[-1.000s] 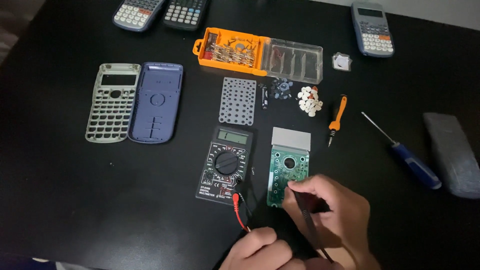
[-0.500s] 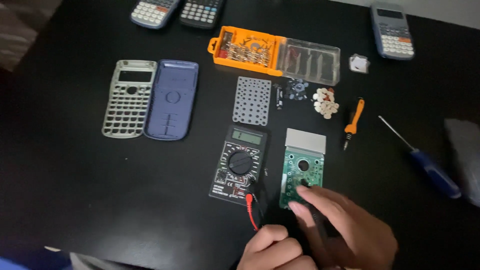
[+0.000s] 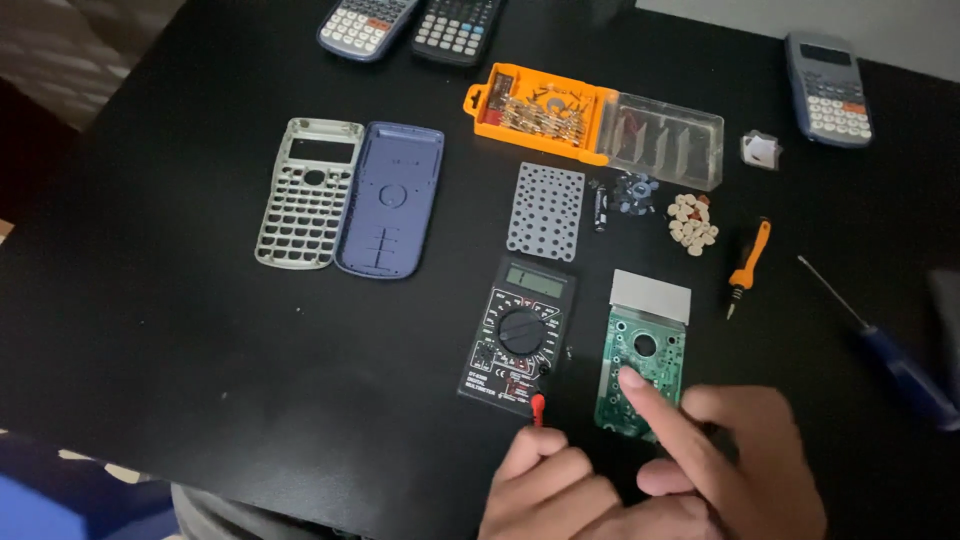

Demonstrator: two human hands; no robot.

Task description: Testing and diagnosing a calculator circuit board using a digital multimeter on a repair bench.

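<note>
Presently, head view, the only one I have. My right hand [image 3: 735, 460] has its index finger stretched out, tip resting on the green circuit board [image 3: 640, 365]; the other fingers are curled in, and I cannot tell whether they hold anything. My left hand [image 3: 550, 490] sits low at the frame edge, touching the right one, loosely curled just below the red probe plug [image 3: 537, 405]; what it grips, if anything, I cannot tell.

Circuit board: one, lying flat on the black table [image 3: 200, 350], its grey display strip at the far end, just right of the multimeter [image 3: 518, 335]. Multimeter: one, black, dial in the middle, red plug seated at its near edge.

Count of the rest:
- Calculators, whole: three. Two at the far edge, one blue [image 3: 362, 22] and one black [image 3: 457, 25], side by side; one grey-blue [image 3: 828, 88] far right.
- Calculator shell halves: two, a grey keyhole front [image 3: 307, 192] touching a blue back [image 3: 390, 198].
- Rubber key mat [image 3: 545, 210]: one, grey.
- Bit case [image 3: 595, 120]: one, orange tray with clear lid open.
- Screwdrivers: two, a small orange one [image 3: 748, 265] and a longer blue-handled one [image 3: 885, 345].
- Pile of pale keys [image 3: 692, 222]: one; individual keys too small to count.
</note>
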